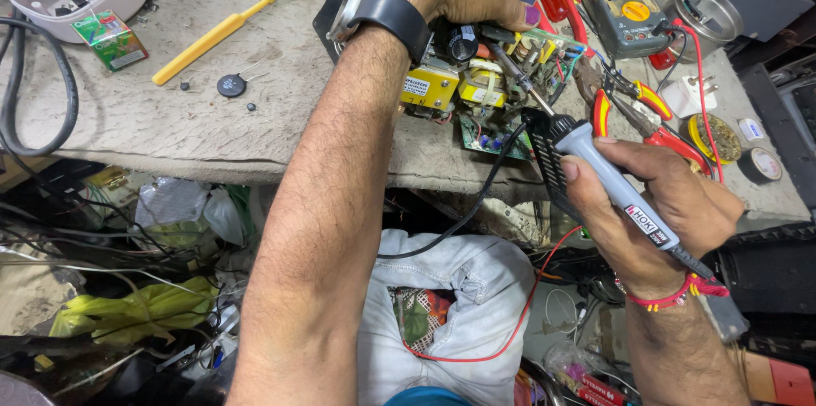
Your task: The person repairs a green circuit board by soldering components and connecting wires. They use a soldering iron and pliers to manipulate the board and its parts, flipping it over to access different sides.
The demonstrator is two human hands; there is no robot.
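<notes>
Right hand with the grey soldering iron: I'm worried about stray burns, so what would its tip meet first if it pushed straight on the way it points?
Probably the green circuit board, near the yellow transformers; the right hand aims the grey soldering iron up-left at it. Depth is unclear.

A worn grey table (pixel 170 130) fills the upper part of the view, its surface stained and scuffed, its front edge rough and chipped. Even, soft light falls on it, with no hard shadows. Below the edge the space is dim and crowded: tangled black cables (pixel 51 227), crumpled plastic bags (pixel 183 206) and a yellow-green bag (pixel 127 312) lie heaped at the left. A thick black cable (pixel 51 74) loops over the table's left end. No wall or window shows.
</notes>
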